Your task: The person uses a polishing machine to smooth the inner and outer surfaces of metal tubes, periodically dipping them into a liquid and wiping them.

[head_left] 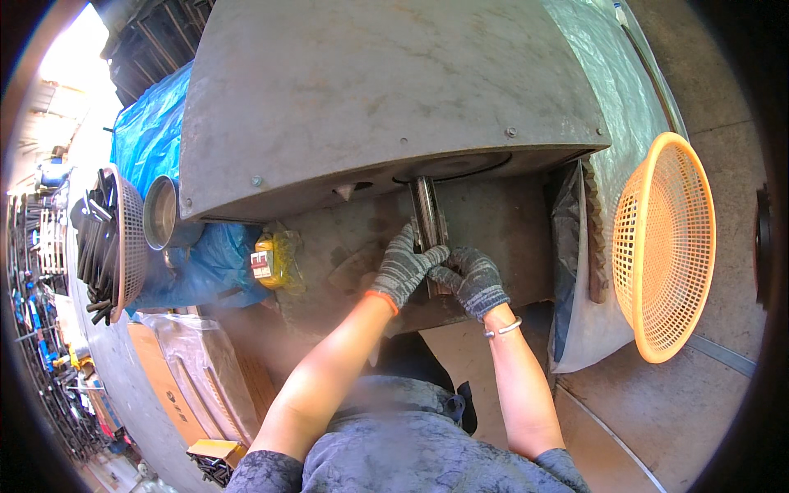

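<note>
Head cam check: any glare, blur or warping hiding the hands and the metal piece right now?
Head view: both gloved hands, left hand and right hand, and the metal piece are sharp, under the machine housing's shadow; sky glare blows out the top-left corner; haze blurs the lower middle near the body; fisheye bends the orange basket and edges.

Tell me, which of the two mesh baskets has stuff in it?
The grey basket on the person's left: it is tipped on its side and packed with dark metal rods. The orange basket on the right, also tipped, shows only bare mesh inside.
</note>
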The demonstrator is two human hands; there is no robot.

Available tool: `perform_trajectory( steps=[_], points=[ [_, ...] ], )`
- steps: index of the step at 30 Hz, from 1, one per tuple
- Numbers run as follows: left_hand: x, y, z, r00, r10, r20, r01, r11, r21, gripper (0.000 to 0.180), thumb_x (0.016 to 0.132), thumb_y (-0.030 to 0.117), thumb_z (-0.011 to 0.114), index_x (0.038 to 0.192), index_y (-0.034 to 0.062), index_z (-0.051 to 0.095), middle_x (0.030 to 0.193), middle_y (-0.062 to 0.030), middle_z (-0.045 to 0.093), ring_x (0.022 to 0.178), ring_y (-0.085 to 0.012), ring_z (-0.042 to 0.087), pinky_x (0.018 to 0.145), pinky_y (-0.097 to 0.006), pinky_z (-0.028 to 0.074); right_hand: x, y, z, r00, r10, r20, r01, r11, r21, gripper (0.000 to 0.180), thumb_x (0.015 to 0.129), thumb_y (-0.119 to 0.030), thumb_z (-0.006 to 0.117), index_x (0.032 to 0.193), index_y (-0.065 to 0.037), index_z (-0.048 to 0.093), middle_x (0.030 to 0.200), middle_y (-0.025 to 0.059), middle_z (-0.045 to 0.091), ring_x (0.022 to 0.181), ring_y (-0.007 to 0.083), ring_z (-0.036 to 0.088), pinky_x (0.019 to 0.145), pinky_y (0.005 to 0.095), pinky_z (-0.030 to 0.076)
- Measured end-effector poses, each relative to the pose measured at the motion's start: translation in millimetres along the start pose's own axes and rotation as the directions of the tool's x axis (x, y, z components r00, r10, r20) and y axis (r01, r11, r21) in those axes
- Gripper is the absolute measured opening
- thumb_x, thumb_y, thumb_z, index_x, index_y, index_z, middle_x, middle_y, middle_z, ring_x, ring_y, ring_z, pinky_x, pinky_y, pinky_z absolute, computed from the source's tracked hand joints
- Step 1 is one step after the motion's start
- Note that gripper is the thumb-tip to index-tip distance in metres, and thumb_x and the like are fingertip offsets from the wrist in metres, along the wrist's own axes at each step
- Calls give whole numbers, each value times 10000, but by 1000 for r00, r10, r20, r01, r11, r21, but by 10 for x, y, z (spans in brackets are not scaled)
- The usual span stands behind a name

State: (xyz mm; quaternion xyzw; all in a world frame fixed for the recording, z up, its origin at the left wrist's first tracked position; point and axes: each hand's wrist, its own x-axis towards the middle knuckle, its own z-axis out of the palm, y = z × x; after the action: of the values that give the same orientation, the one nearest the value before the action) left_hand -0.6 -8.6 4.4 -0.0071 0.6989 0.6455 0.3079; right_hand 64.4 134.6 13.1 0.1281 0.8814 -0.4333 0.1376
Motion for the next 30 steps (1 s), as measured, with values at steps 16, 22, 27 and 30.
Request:
perform_trajectory(
  steps=[16,22,27,30],
  points=[
    [-8,40,4,1000,-14,15,15,998,-54,426,796,113,739,1176,10,575,1075,-98,653,975,-169,584,879,-314,474,12,67,-47,986,-166,-18,166,986,-1,277,784,-257,737,940,-32,695,890,187,667,854,347,626,753,405,494],
    [2,4,1,1000,2,-12,-2,999,37,430,797,114,739,1181,13,574,1073,-93,654,973,-170,585,887,-315,469,32,-26,-69,996,-78,50,79,997,-17,385,775,-364,723,966,-30,705,937,209,671,874,371,639,777,426,501],
    [-2,1,9,1000,-20,8,20,1000,0,427,798,117,736,1184,26,577,1072,-91,654,972,-165,586,879,-311,473,23,-160,-104,994,84,71,-82,996,-20,389,740,-378,759,906,-28,715,868,191,683,799,346,656,727,410,509],
    [-13,31,16,1000,-1,-7,2,1000,29,415,801,111,730,1179,28,581,1070,-89,654,972,-161,585,874,-307,476,27,-142,-79,991,124,53,-124,992,-3,405,716,-389,781,887,-28,716,818,184,683,754,348,658,703,401,511]
  ],
)
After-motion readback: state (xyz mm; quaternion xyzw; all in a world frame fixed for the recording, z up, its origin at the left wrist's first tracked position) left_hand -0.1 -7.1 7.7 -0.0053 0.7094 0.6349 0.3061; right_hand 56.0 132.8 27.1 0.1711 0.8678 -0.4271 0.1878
